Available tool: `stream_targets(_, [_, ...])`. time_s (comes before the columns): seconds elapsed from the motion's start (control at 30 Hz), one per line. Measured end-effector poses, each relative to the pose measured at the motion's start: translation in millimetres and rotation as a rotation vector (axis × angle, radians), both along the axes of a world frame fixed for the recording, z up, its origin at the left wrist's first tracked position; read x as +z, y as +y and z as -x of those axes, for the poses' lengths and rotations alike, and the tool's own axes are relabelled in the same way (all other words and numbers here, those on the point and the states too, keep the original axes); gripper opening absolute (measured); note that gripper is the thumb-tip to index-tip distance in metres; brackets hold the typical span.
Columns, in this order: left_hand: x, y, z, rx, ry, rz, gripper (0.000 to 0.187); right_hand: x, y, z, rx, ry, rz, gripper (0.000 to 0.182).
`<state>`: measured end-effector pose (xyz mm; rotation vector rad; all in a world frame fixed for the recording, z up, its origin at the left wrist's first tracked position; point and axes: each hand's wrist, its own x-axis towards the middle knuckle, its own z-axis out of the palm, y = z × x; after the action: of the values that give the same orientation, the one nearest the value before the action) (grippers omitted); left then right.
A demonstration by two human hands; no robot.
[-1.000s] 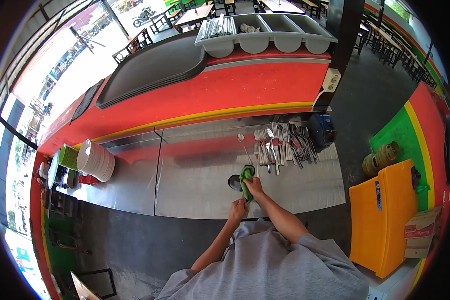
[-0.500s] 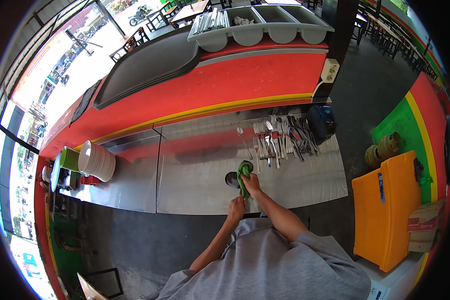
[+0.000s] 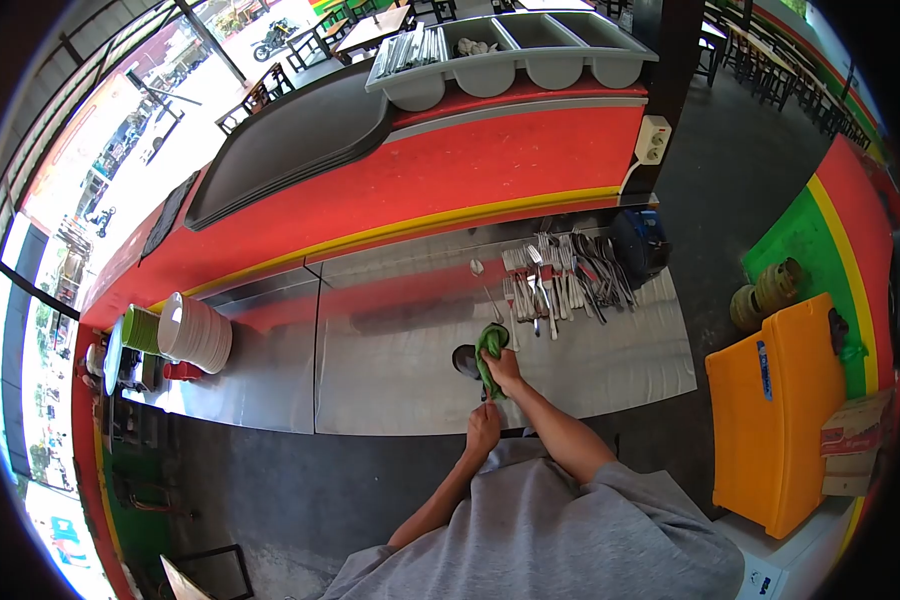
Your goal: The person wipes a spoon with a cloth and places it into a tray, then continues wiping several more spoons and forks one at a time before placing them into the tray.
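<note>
My right hand (image 3: 505, 370) is closed around a bunched green cloth (image 3: 491, 345) above the metal counter. Just below it, near the counter's front edge, my left hand (image 3: 483, 428) makes a fist on a thin utensil, most of it hidden by fingers and cloth; I cannot tell its kind. Beside the cloth, on its left, stands a dark round container (image 3: 464, 360). Beyond the hands lie a single spoon (image 3: 478, 268) and a row of forks (image 3: 520, 270), with darker-looking cutlery (image 3: 595, 270) bunched at the row's right.
A dark blue bag-like item (image 3: 640, 243) sits right of the cutlery. Stacked white plates (image 3: 195, 330) and green bowls (image 3: 140, 330) stand at the counter's left end. On the red ledge are black trays (image 3: 290, 140) and a grey cutlery bin (image 3: 510, 65). A yellow-orange box (image 3: 770, 410) stands right.
My left hand has moved down a little, away from the cloth, uncovering a bit of the thin utensil. My right hand still grips the cloth. The view has shifted slightly.
</note>
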<state>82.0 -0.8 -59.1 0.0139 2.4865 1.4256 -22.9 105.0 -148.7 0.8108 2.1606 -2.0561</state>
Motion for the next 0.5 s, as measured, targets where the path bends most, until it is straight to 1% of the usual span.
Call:
stream_targets(0.07, [3.9, 1.6, 4.6, -0.007, -0.062, 0.005, 0.042, -2.0, 0.7, 2.6, 0.013, -0.016, 0.023, 0.039])
stream_targets(0.13, [-2.7, 2.5, 6.7, -0.043, -0.004, 0.03, 0.041, -2.3, 1.9, 2.9, 0.017, -0.019, 0.05, 0.039])
stream_targets(0.17, [-6.2, 2.7, 6.2, -0.062, 0.023, 0.043, 0.041, -2.8, 2.3, 2.9, 0.019, -0.018, 0.056, 0.037])
stream_targets(0.23, [-20.7, 1.9, 7.6, -0.031, -0.033, 0.041, 0.041, -1.1, 4.0, 3.4, 0.023, -0.017, 0.065, 0.032])
stream_targets(0.37, [-41.3, -0.5, 10.1, 0.039, -0.13, 0.072, 0.042, 12.3, 5.8, -0.3, 0.045, -0.002, 0.07, 0.03])
stream_targets(0.5, [-50.9, -1.9, 13.1, 0.052, -0.142, 0.095, 0.043, 16.5, 4.5, -2.1, 0.044, 0.022, 0.106, 0.028])
